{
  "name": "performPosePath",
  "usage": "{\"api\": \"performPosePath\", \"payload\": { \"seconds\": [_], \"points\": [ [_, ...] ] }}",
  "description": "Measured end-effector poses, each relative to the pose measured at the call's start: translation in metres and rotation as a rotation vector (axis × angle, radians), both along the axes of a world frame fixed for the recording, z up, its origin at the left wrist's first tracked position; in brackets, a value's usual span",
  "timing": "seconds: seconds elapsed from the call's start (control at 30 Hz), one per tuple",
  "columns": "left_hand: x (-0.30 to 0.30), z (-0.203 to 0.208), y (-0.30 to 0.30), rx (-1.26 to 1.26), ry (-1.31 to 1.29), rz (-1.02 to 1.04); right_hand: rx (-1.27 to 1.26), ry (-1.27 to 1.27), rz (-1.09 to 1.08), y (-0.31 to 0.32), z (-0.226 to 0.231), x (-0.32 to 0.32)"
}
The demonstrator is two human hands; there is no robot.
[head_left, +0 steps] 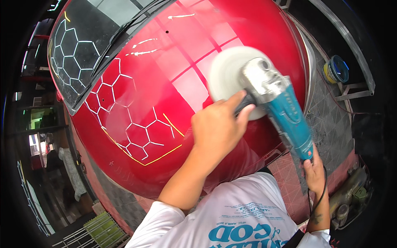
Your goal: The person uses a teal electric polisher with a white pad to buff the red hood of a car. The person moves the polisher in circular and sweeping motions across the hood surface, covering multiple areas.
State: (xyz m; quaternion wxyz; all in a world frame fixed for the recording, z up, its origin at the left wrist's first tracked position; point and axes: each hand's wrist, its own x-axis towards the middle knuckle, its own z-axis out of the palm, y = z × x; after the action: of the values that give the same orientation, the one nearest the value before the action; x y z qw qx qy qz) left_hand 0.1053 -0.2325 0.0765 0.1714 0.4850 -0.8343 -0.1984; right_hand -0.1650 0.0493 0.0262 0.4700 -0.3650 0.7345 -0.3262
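A teal and silver rotary polisher (291,118) rests with its round white pad (225,72) over the glossy red hood (264,25) of a vehicle. My left hand (219,126) is wrapped round the polisher's black side handle (247,102), beside the metal head. Lower right, my right hand (315,170) grips the rear end of the teal body, where the black cord (324,190) hangs down past my wrist. The pad looks smeared by motion. White streaks (144,53) of what looks like polish lie on the hood left of the pad.
Wiper arms (120,31) and the windshield (76,53) border the hood at upper left. White hexagon light reflections cover the paint. A bucket (337,69) stands at right by a metal frame (359,49). A cylindrical machine (349,196) lies lower right, and green slats (103,229) lower left.
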Motion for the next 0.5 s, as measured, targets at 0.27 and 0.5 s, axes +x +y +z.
{"api": "performPosePath", "payload": {
  "seconds": [0.27,0.5],
  "points": [
    [0.103,0.032,0.029,0.163,0.003,0.332,-0.142,0.005,0.289,-0.035,0.002,0.068],
    [0.154,0.023,0.043,0.172,0.071,0.414,-0.151,0.034,0.383,-0.043,-0.001,0.106]
  ]
}}
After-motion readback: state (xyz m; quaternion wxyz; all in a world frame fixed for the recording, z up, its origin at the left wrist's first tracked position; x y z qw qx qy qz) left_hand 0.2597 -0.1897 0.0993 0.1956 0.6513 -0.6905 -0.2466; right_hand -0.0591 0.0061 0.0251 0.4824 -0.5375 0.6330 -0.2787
